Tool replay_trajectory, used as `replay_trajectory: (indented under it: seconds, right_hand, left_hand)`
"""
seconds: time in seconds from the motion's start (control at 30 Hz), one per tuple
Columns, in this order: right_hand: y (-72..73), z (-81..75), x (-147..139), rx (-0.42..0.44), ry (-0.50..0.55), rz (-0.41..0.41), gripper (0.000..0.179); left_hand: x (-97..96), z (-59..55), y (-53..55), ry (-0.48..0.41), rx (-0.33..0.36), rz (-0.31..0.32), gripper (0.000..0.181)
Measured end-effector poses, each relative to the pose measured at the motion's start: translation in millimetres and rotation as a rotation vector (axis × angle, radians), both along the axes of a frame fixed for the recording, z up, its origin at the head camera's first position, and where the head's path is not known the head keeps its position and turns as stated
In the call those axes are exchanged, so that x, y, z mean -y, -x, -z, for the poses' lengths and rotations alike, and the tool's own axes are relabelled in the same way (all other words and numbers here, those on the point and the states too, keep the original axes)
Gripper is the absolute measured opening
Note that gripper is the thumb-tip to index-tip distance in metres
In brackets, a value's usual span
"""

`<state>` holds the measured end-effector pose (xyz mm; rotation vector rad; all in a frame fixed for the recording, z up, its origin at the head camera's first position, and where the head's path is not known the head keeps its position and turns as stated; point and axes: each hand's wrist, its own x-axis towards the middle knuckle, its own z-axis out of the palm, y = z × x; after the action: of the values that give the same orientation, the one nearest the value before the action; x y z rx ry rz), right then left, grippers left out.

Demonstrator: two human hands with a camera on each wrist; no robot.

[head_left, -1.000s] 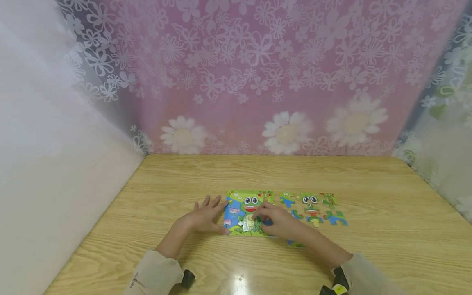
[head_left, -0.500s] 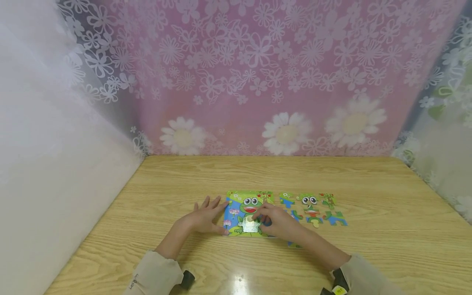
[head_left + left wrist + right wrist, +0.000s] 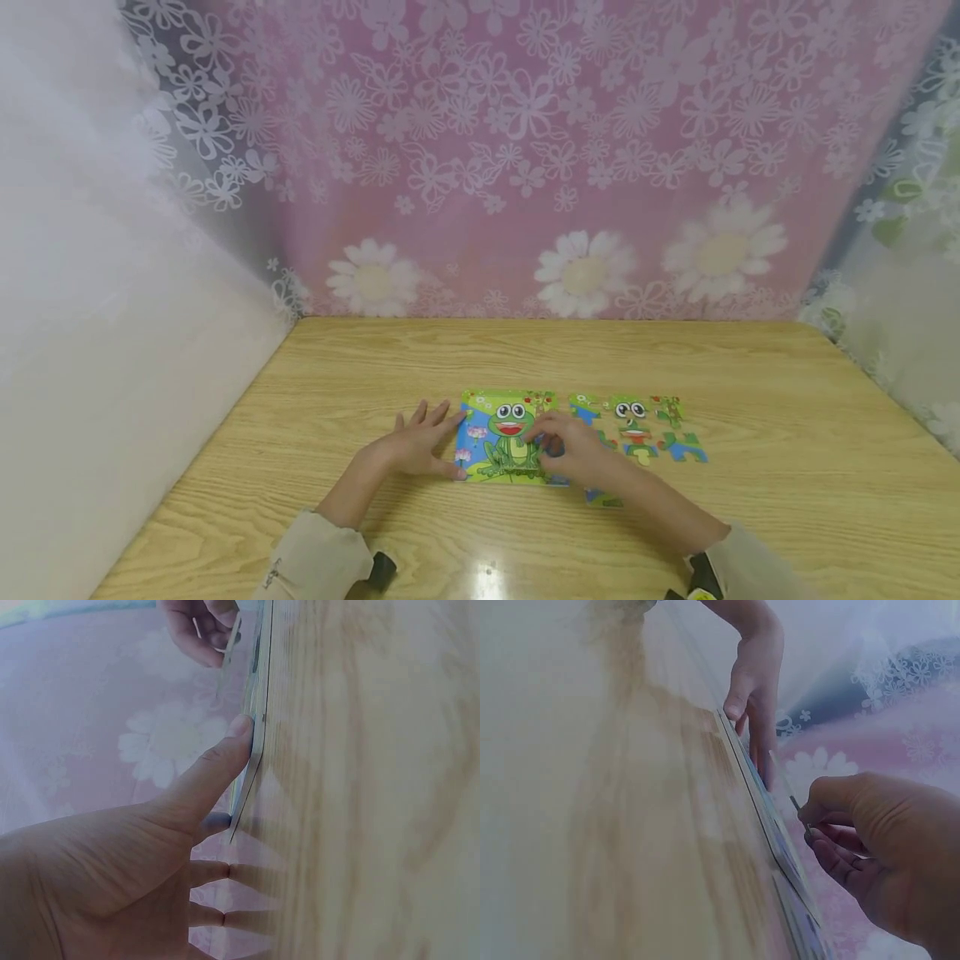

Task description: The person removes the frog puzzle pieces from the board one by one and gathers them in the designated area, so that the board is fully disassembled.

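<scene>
A frog jigsaw board [image 3: 480, 404] lies flat on the table, with a green frog on blue and green ground. My left hand [image 3: 420, 442] is spread at its left side, thumb on the near corner and index finger at the edge farther back. In the left wrist view, the left thumb [image 3: 214, 769] presses the board's rim. Over the board's right half, my right hand [image 3: 573, 450] pinches a thin puzzle piece [image 3: 784, 776] between thumb and fingers. The right wrist view shows that piece edge-on, tilted and raised above the board; its face is hidden there.
Right of the board lie several loose puzzle pieces, among them one with frog eyes [image 3: 630, 408], a blue one [image 3: 684, 447] and a tree one [image 3: 667, 408]. Another piece [image 3: 603, 498] lies partly under the right forearm. A pink flowered curtain [image 3: 480, 167] hangs behind the table [image 3: 375, 358].
My right hand has shifted slightly right and tilted the pinched piece, so the bright glare on it is gone and the frog's belly and feet show more plainly. The left hand stays in place.
</scene>
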<state>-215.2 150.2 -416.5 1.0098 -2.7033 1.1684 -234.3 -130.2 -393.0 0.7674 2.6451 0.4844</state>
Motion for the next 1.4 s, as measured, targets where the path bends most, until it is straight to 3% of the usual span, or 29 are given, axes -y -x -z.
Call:
replay_trajectory:
  seconds: [0.23,0.5,0.8,1.0,1.23,1.4]
  right_hand:
    - [-11.1,-14.9,-26,-0.029,-0.012,0.002,0.025]
    - [-19.9,-13.5,-59,-0.130,-0.015,0.003,0.030]
    - [-30.9,-13.1,-90,-0.176,-0.002,-0.041,0.035]
    - [-39.3,-12.1,-109,-0.158,-0.020,-0.017,0.036]
    - [-46.8,-5.8,-131,-0.196,-0.054,-0.017,0.035]
    - [-49.8,-0.8,-142,-0.148,-0.055,-0.029,0.035]
  left_hand:
    - [0.5,1.7,0.2,0.000,-0.004,-0.009,0.088]
    - [1.5,3.8,0.4,-0.015,0.003,-0.006,0.089]
    - [2.7,4.8,0.1,-0.021,-0.003,-0.006,0.088]
    - [2.7,2.3,-1.6,-0.035,0.007,-0.002,0.088]
    - [2.5,2.4,-0.1,-0.016,0.005,0.001,0.089]
    - [2.1,2.6,0.9,-0.011,0.007,0.002,0.090]
